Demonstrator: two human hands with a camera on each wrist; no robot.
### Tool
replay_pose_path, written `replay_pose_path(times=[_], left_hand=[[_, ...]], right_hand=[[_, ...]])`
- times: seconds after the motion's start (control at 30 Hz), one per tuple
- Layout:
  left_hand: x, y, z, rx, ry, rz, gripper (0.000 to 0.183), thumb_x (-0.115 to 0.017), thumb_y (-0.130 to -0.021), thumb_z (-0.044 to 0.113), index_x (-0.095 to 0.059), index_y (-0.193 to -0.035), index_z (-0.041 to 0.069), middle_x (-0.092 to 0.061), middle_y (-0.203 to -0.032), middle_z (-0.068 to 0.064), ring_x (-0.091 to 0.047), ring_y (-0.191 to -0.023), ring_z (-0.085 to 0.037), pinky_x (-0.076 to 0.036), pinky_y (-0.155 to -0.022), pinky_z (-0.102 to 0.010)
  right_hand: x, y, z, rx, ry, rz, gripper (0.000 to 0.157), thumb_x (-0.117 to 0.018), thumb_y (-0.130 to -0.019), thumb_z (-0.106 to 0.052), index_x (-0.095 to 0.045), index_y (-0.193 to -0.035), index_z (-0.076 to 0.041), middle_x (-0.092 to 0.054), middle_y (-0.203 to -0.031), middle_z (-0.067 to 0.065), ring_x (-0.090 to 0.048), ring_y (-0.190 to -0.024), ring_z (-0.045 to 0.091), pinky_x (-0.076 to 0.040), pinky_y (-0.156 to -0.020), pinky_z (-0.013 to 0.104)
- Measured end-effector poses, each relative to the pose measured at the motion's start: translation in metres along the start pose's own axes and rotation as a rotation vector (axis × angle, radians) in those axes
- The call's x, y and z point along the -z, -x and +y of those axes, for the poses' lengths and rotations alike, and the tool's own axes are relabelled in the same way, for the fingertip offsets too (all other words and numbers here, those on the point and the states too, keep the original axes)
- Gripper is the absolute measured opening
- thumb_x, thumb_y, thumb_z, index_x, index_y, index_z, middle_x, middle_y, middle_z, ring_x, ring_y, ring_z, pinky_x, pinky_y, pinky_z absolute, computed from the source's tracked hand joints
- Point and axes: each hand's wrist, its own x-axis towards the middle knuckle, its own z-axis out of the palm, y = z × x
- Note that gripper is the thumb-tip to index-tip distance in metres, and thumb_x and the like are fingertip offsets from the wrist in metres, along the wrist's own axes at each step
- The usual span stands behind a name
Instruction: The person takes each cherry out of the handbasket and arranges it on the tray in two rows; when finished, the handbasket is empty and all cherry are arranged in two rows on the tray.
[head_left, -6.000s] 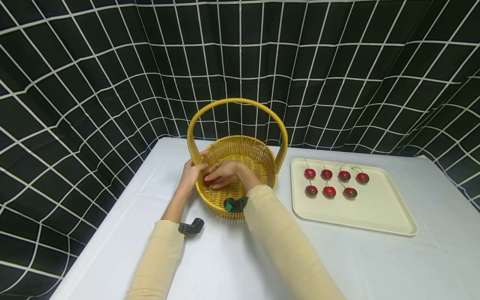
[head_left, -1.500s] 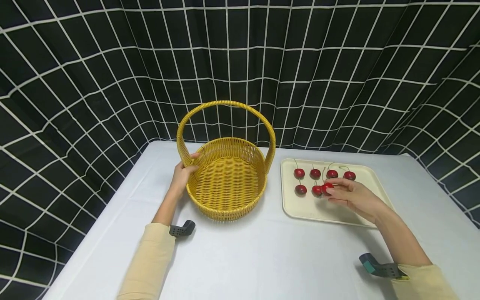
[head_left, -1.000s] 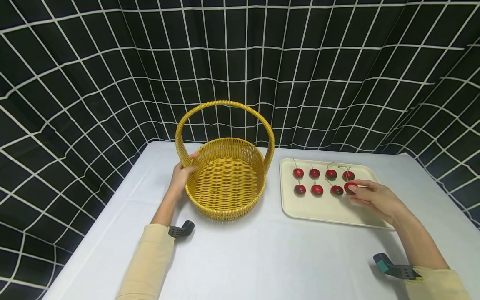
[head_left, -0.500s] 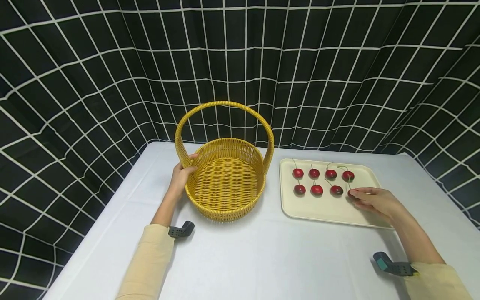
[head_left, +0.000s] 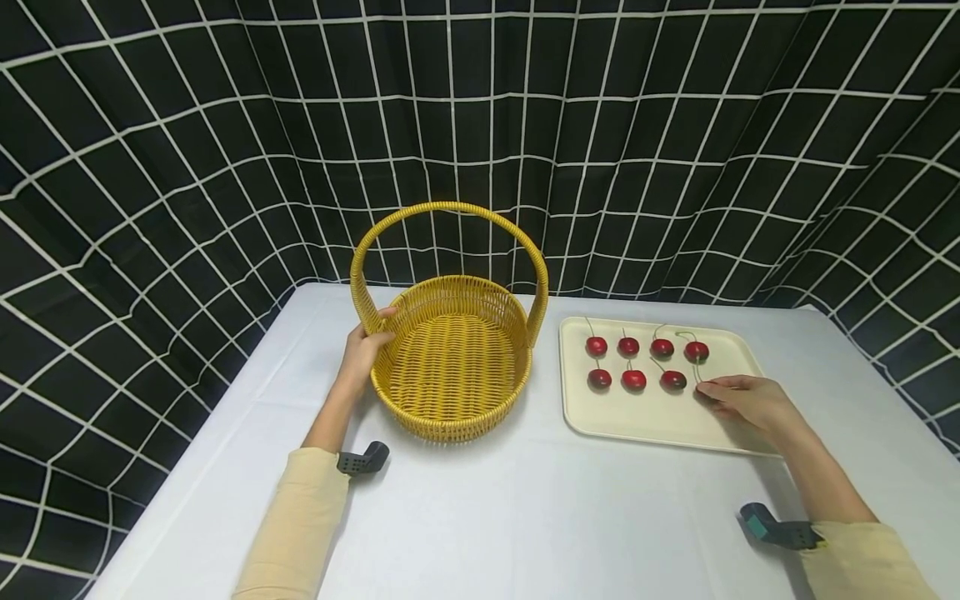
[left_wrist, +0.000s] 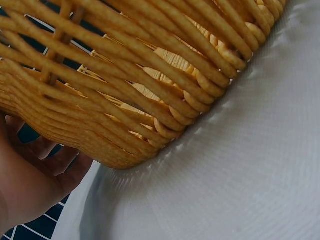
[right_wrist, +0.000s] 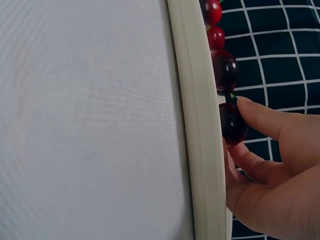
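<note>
My left hand (head_left: pixel 360 354) grips the side of the yellow wicker basket (head_left: pixel 450 429) where its tall handle meets the rim. In the left wrist view, the fingers of that hand (left_wrist: pixel 32 175) curl behind the basket's woven wall (left_wrist: pixel 130 95). Inside, the basket's woven floor shows bare. Over the right part of the cream tray (head_left: pixel 637 425), my right hand (head_left: pixel 753 404) pinches a dark red cherry (right_wrist: pixel 233 125) between thumb and fingertips. That cherry is at the right end of the front row, low on the tray, partly covered by the fingers in the head view.
Several other stemmed cherries (head_left: pixel 633 381) lie on the tray in two rows, left of and behind the right hand. A white cloth (head_left: pixel 525 517) covers the table. A black curtain with white grid lines (head_left: pixel 480 125) hangs close behind and at the sides.
Six seconds ago my right hand was inside the basket at a red cherry. It has since carried a cherry rightward over the tray and lowered it. My left hand stays on the basket.
</note>
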Motion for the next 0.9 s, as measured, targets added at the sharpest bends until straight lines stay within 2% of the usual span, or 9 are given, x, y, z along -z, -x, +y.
replay_pose_path(times=[0.13, 0.23, 0.43, 0.63, 0.9], left_hand=[[0.000, -0.001, -0.001, 0.007, 0.007, -0.004, 0.047, -0.047, -0.092, 0.006, -0.048, -0.139, 0.008, -0.040, -0.146, -0.011, -0.036, -0.131, -0.026, -0.020, -0.110, -0.039], [0.001, -0.002, -0.001, 0.015, 0.015, -0.011, 0.047, -0.047, -0.092, 0.007, -0.048, -0.140, 0.009, -0.039, -0.147, -0.010, -0.034, -0.133, -0.025, -0.018, -0.111, -0.039], [0.000, -0.001, 0.001, 0.017, 0.016, -0.014, 0.048, -0.048, -0.093, 0.007, -0.047, -0.140, 0.010, -0.038, -0.148, -0.010, -0.033, -0.134, -0.026, -0.018, -0.111, -0.039], [-0.001, -0.001, 0.002, 0.007, -0.002, -0.006, 0.048, -0.047, -0.092, 0.007, -0.048, -0.139, 0.009, -0.039, -0.146, -0.011, -0.036, -0.131, -0.026, -0.021, -0.110, -0.039], [-0.001, 0.001, 0.002, -0.010, -0.010, 0.000, 0.047, -0.047, -0.091, 0.005, -0.048, -0.139, 0.007, -0.039, -0.147, -0.011, -0.034, -0.133, -0.026, -0.021, -0.110, -0.039]], right_hand=[[-0.003, -0.005, 0.003, -0.023, 0.019, 0.040, 0.073, -0.070, -0.082, -0.047, -0.050, -0.123, 0.009, -0.060, -0.087, 0.007, -0.053, -0.075, 0.016, -0.039, -0.068, 0.028], [-0.003, -0.008, 0.005, -0.030, 0.021, 0.051, 0.073, -0.069, -0.084, -0.047, -0.048, -0.126, 0.009, -0.060, -0.090, 0.009, -0.053, -0.077, 0.017, -0.040, -0.069, 0.030], [0.000, -0.005, 0.005, -0.027, -0.005, 0.028, 0.077, -0.061, -0.089, -0.049, -0.043, -0.131, 0.012, -0.060, -0.091, 0.007, -0.054, -0.072, 0.011, -0.041, -0.069, 0.025], [0.002, 0.002, 0.003, 0.008, -0.059, 0.009, 0.067, -0.057, -0.093, -0.041, -0.043, -0.128, 0.015, -0.060, -0.086, 0.004, -0.058, -0.069, 0.007, -0.045, -0.056, 0.015], [0.002, 0.006, 0.003, 0.038, -0.061, 0.006, 0.075, -0.053, -0.093, -0.049, -0.041, -0.129, 0.015, -0.061, -0.084, 0.003, -0.059, -0.068, 0.005, -0.045, -0.056, 0.015]])
